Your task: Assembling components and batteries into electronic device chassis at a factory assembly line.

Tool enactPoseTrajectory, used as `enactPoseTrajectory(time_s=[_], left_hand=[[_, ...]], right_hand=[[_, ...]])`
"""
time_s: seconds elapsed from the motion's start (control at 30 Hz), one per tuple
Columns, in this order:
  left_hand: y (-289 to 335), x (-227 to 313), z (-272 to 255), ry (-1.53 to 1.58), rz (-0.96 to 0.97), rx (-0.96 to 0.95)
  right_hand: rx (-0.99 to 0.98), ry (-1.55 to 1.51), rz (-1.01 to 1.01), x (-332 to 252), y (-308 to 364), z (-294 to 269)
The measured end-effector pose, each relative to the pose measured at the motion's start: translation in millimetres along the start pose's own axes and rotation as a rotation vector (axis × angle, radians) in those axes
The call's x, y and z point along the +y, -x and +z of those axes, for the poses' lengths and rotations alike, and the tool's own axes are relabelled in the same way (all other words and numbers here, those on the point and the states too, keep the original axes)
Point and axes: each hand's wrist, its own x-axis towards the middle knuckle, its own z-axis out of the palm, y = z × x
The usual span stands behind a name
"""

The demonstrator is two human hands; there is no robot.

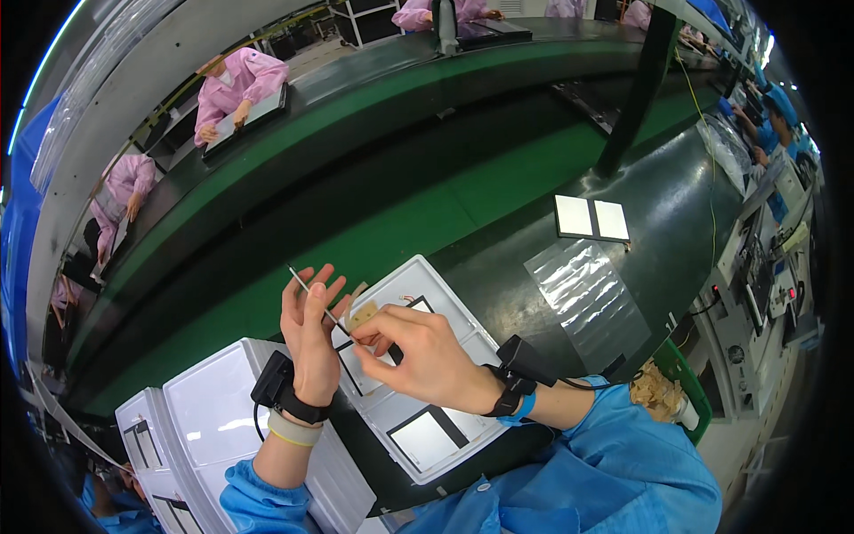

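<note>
My left hand point(309, 334) is raised palm-up, its thumb closed on a thin silver rod-like tool point(302, 280) that slants down toward my right hand. The other fingers are partly spread. My right hand point(416, 349) pinches beside the tool's lower end; what its fingertips grip is hidden. A small tan piece point(363, 315) shows just above those fingers; whether it is held I cannot tell. Beneath both hands lies a white plastic tray point(427, 272) with flat white panels edged in black. One such panel point(429, 441) sits in its near compartment.
More white trays point(218, 392) are stacked at left. On the dark bench point(485, 267) at right rest a black-framed pair of white panels point(592, 219) and a clear plastic sheet point(589, 298). A green bin point(698, 392) stands lower right. A dark post point(636, 98) rises beyond. Co-workers sit across the green line.
</note>
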Motion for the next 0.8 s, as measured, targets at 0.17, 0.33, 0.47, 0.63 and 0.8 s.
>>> enactPoseTrajectory(time_s=[0.17, 0.33, 0.47, 0.63, 0.8], left_hand=[[-5, 1, 0, -0.008, 0.029, -0.037], [-3, 14, 6, 0.406, -0.006, -0.233], [-8, 17, -13, 0.641, -0.102, -0.261], [-5, 15, -8, 0.670, -0.082, -0.140], [-14, 2, -12, 0.663, 0.018, -0.099]], right_hand=[[-0.052, -0.069, -0.006, 11, -4, -4], [0.059, -0.149, -0.008, 17, -15, -18], [0.313, 0.216, -0.172, 14, -29, -41], [0.004, 0.375, -0.409, -14, 29, 18], [0.023, 0.503, -0.394, -15, 42, 33]])
